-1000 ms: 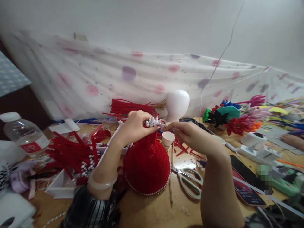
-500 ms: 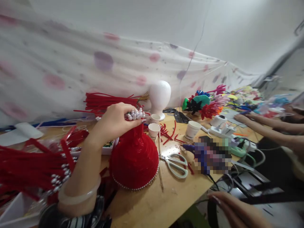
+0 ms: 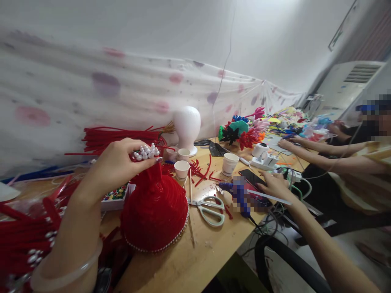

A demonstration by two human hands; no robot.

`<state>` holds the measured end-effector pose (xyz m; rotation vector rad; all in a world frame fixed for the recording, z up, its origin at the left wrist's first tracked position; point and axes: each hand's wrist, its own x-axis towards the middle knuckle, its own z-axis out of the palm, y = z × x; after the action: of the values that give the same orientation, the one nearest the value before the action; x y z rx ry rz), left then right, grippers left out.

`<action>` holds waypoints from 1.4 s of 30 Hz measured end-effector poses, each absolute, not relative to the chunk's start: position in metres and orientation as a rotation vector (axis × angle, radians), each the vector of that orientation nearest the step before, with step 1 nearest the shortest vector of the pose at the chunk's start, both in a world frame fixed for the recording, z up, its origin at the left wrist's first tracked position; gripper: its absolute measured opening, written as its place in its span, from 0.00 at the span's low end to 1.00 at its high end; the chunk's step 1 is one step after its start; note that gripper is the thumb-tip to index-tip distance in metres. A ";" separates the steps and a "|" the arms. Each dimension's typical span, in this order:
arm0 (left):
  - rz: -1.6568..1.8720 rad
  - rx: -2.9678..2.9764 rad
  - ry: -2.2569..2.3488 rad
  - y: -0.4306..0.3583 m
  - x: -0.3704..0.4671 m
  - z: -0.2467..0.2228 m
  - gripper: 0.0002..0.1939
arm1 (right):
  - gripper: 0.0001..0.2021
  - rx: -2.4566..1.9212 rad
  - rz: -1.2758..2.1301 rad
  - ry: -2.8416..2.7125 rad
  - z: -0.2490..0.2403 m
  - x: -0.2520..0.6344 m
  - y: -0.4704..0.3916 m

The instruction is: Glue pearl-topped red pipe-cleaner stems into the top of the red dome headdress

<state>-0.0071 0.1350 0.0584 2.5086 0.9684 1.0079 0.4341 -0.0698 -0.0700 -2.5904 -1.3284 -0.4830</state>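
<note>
**Pinching round, glossy white pearl beads [image 3: 146, 152]**

Your left hand [image 3: 117, 165] grips them, fingers closed against thumb, atop the ridged, bead-edged red dome [image 3: 155, 213] on the smooth wooden table [image 3: 198, 256]. Your right hand [image 3: 275, 186] spreads loosely at the flat black phone [image 3: 251, 178].

Soft light from above, wall [image 3: 171, 32] brightest near top; glare on table [image 3: 183, 266]; edges stretched, blurred.
</note>
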 end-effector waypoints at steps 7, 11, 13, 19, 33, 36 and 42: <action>0.975 2.521 0.975 0.130 -0.007 0.063 0.11 | 0.24 -2.820 -0.236 -1.192 -0.069 0.440 -0.054; 0.931 2.503 0.996 0.128 -0.007 0.065 0.11 | 0.23 -2.832 -0.194 -1.194 -0.064 0.439 -0.050; 0.942 2.498 0.991 0.128 -0.007 0.065 0.11 | 0.21 -2.855 -0.180 -1.163 -0.064 0.439 -0.050; 0.935 2.493 1.018 0.127 -0.007 0.067 0.13 | 0.13 -2.816 -0.079 -1.220 -0.066 0.440 -0.050; 0.894 2.524 0.971 0.124 -0.007 0.068 0.12 | 0.16 -2.723 -0.110 -1.124 -0.078 0.445 -0.052; 0.913 2.504 0.990 0.125 -0.007 0.068 0.12 | 0.11 -2.576 -0.182 -1.195 -0.079 0.451 -0.062; 0.927 2.487 0.988 0.129 -0.008 0.064 0.10 | 0.21 -2.385 -0.218 -1.269 -0.089 0.465 -0.087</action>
<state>-0.0083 0.1285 0.0638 2.4872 0.9883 0.9271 0.4652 -0.0875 -0.0885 -2.3848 -1.2693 -0.2183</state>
